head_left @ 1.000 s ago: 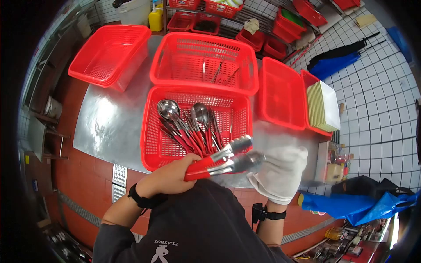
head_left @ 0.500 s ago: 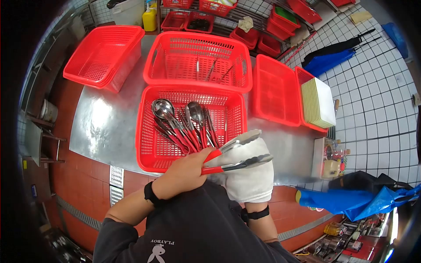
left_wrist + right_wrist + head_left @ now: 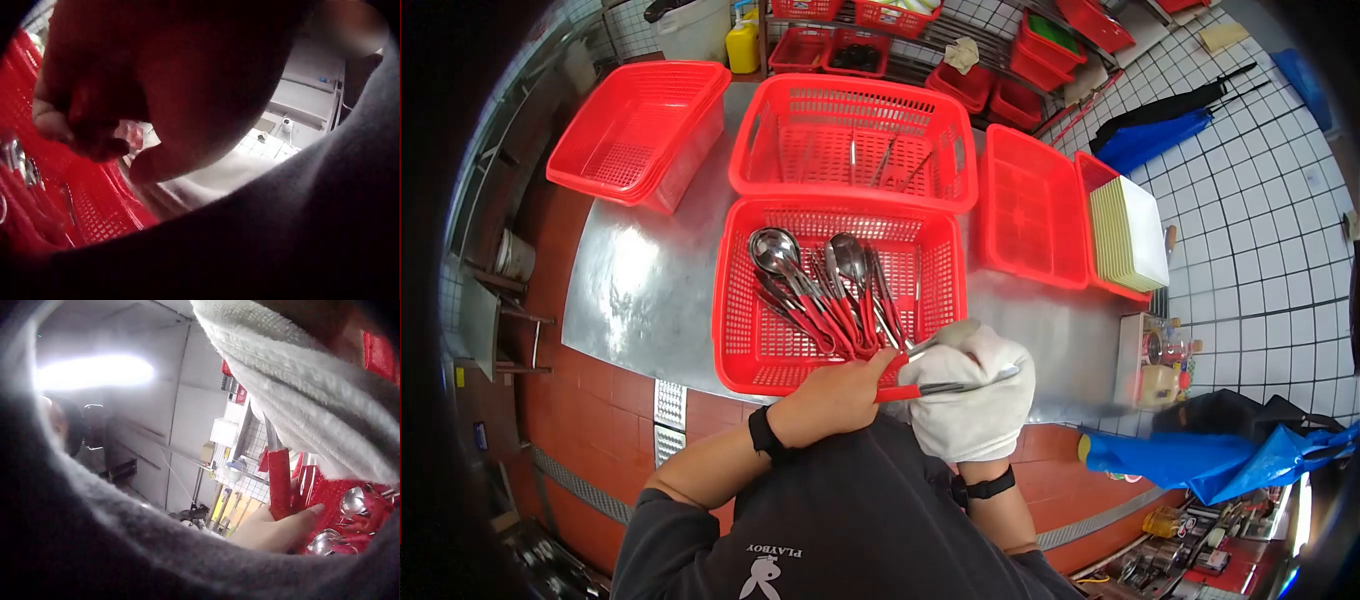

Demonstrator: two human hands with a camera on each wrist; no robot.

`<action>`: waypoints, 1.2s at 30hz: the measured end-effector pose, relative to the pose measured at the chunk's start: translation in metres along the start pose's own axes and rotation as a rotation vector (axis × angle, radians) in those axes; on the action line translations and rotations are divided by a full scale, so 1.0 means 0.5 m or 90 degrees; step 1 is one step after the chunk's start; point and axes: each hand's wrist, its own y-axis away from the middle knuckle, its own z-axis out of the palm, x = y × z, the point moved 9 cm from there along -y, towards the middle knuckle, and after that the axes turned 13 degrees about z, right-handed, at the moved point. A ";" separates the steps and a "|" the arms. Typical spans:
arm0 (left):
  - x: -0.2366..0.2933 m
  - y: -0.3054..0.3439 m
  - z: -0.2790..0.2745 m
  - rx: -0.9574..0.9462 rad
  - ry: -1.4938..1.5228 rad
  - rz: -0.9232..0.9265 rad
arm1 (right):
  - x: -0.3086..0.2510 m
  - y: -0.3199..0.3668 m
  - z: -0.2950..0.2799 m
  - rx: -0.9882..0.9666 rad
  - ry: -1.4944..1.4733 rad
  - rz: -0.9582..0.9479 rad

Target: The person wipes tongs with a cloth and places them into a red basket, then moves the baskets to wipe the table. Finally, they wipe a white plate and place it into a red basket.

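Observation:
A pair of tongs (image 3: 908, 392) with red handles is gripped near the handle end by my left hand (image 3: 835, 397), just in front of the near red basket (image 3: 725, 310). A white towel (image 3: 975, 420) covers my right hand and is folded over the tongs' metal arms, hiding most of them. The right fingers are hidden under the cloth. In the right wrist view, a red handle (image 3: 279, 484) sticks out below the towel (image 3: 294, 400). Inside the near basket lie several red-handled tongs (image 3: 820, 325) and shiny round-bowled utensils (image 3: 773, 250).
Behind stands another red basket (image 3: 800, 120) with a few thin metal utensils in it. Stacked red baskets (image 3: 690, 150) are at the left of the steel table (image 3: 615, 300). A red tub (image 3: 1035, 215) and a stack of pale square dishes (image 3: 1125, 235) stand at the right.
The towel-covered right hand has come left to the tongs, and the towel has folded over their metal arms. The tongs' spread arms have drawn closer together. The basket's contents look unchanged.

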 end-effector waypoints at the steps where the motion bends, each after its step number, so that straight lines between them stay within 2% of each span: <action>1: -0.001 -0.001 0.009 -0.031 0.017 0.000 | 0.000 -0.002 -0.001 0.000 0.001 0.004; 2: -0.002 -0.003 0.008 -0.027 0.016 -0.002 | 0.000 -0.002 -0.001 -0.003 -0.007 0.010; 4: -0.012 -0.005 0.039 -0.125 0.058 -0.026 | 0.003 -0.001 0.000 -0.012 -0.029 0.034; 7: -0.024 -0.006 0.059 -0.128 0.055 -0.007 | 0.026 -0.003 0.002 0.012 -0.158 0.130; 13: -0.028 -0.004 0.068 -0.134 0.099 -0.013 | 0.016 0.003 0.001 0.003 -0.061 0.113; 16: -0.019 -0.002 0.059 -0.162 0.104 -0.033 | 0.051 0.024 0.017 0.032 -0.088 0.104; 17: -0.018 0.000 0.058 -0.160 0.105 -0.034 | 0.144 0.041 0.047 -0.024 -0.371 0.253; 19: -0.005 -0.003 0.053 -0.138 0.136 0.007 | 0.193 0.051 0.083 -0.086 -0.653 0.397; 23: 0.001 -0.004 0.055 -0.159 0.150 0.002 | 0.194 0.049 0.105 -0.106 -1.166 0.460; 25: 0.005 -0.006 0.055 -0.139 0.169 0.039 | 0.195 0.048 0.114 -0.115 -1.293 0.472; 26: 0.004 -0.005 0.053 -0.136 0.172 0.038 | 0.221 0.044 0.089 -0.043 -0.883 0.415; 28: 0.015 -0.001 0.048 -0.164 0.187 0.048 | 0.208 0.033 0.060 0.017 -0.476 0.335; 31: 0.020 0.002 0.044 -0.174 0.196 0.049 | 0.188 0.033 0.037 0.080 -0.452 0.327; 34: 0.008 0.000 0.067 -0.220 0.171 0.022 | 0.146 0.018 0.005 0.071 -0.318 0.301; 35: 0.007 0.000 0.068 -0.219 0.171 0.023 | 0.070 0.000 -0.029 0.112 -0.091 0.109; 36: 0.009 0.001 0.069 -0.216 0.170 0.039 | 0.044 0.000 -0.039 0.122 0.025 0.014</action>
